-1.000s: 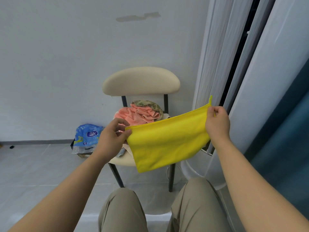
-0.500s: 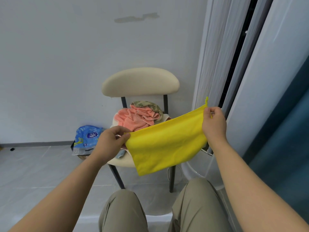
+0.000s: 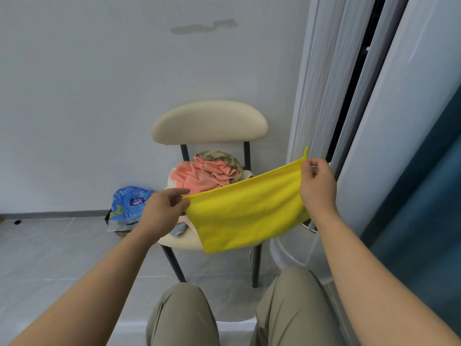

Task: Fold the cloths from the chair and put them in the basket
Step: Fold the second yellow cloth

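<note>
Yellow cloth (image 3: 247, 216); pink cloth (image 3: 197, 176) (camouflage one (image 3: 219, 156) behind); cream chair (image 3: 209, 122); blue packet (image 3: 128, 203).

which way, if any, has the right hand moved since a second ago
Yes, slightly: the right hand, pinching a corner of the yellow cloth, has drifted left, closer to the backrest of the chair, at about the same height.

We see a room in a home: cream padded chair (image 3: 209, 122), pale curtains (image 3: 321, 96), grey tiled floor (image 3: 50, 258), plain white wall (image 3: 99, 83).
</note>
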